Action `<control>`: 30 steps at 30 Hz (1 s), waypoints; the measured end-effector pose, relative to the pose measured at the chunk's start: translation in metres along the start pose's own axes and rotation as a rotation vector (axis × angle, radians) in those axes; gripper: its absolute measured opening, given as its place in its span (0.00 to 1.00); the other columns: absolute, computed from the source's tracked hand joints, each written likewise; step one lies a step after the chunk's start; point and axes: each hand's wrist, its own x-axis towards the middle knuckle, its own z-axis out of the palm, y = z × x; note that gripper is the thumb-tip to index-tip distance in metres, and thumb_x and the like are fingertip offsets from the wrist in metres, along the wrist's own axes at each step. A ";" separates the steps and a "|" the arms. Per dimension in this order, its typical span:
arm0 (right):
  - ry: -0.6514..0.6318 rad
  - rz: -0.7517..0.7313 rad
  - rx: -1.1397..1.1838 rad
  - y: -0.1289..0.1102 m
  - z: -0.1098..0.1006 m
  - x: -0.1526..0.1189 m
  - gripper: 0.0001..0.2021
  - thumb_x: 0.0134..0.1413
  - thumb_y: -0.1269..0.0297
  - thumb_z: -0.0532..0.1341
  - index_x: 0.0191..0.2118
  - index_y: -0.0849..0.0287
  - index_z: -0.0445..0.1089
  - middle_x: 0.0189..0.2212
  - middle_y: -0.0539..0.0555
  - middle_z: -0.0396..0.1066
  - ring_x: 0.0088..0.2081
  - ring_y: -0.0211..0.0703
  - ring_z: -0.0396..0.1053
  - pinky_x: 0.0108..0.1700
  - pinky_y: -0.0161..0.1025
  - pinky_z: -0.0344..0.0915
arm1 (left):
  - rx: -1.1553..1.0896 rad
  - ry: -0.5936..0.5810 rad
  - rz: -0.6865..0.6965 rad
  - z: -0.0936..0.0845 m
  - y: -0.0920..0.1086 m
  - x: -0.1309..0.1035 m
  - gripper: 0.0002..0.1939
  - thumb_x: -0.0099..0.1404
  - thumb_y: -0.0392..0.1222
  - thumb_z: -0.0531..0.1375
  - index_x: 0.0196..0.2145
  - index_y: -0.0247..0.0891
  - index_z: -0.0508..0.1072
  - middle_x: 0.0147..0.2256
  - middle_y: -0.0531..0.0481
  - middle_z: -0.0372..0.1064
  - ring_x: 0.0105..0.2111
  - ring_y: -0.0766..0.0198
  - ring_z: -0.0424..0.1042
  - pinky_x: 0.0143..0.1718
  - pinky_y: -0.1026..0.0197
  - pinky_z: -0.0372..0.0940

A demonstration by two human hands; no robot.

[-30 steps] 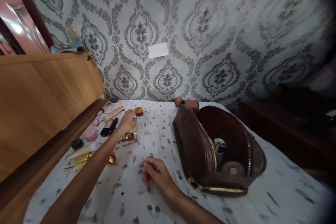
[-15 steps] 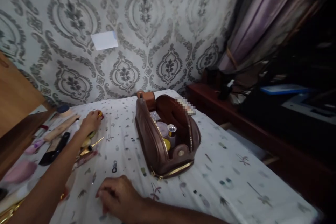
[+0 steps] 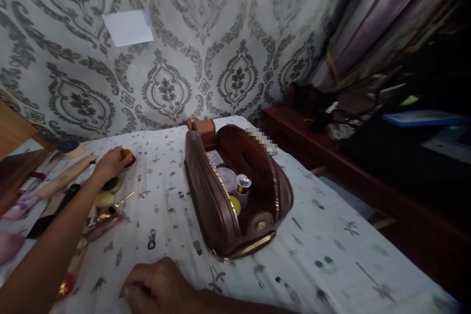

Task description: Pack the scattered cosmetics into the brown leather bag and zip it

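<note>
Clasping red-and-gold jar (image 3: 128, 154) in left hand (image 3: 110, 164), left of open brown zip bag (image 3: 204, 196) holding silver-capped bottle (image 3: 243, 187), with right hand (image 3: 156, 284) folded nearer.

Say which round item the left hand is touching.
The red jar with a gold top, at the left hand's fingertips; the green round item and pale yellow one lie nearer the person.
</note>
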 end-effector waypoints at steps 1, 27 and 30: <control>0.004 -0.003 -0.008 0.001 0.000 0.001 0.07 0.52 0.71 0.57 0.30 0.61 0.73 0.18 0.45 0.63 0.22 0.32 0.63 0.26 0.25 0.60 | -0.020 0.001 -0.001 0.000 0.000 0.001 0.14 0.57 0.51 0.59 0.34 0.39 0.66 0.30 0.46 0.68 0.37 0.46 0.72 0.41 0.51 0.65; 0.252 0.066 0.718 -0.003 -0.008 0.010 0.38 0.44 0.27 0.60 0.49 0.56 0.63 0.37 0.51 0.69 0.21 0.32 0.66 0.28 0.35 0.63 | -0.617 -0.141 0.202 -0.037 0.056 -0.197 0.26 0.63 0.60 0.60 0.52 0.40 0.74 0.51 0.42 0.75 0.52 0.47 0.73 0.55 0.46 0.68; 0.258 0.049 0.730 -0.008 -0.007 0.008 0.35 0.44 0.26 0.59 0.43 0.56 0.65 0.40 0.51 0.68 0.22 0.31 0.66 0.28 0.36 0.64 | -0.604 -0.105 0.196 -0.033 0.060 -0.206 0.26 0.61 0.59 0.62 0.51 0.40 0.75 0.50 0.41 0.75 0.51 0.47 0.73 0.55 0.46 0.68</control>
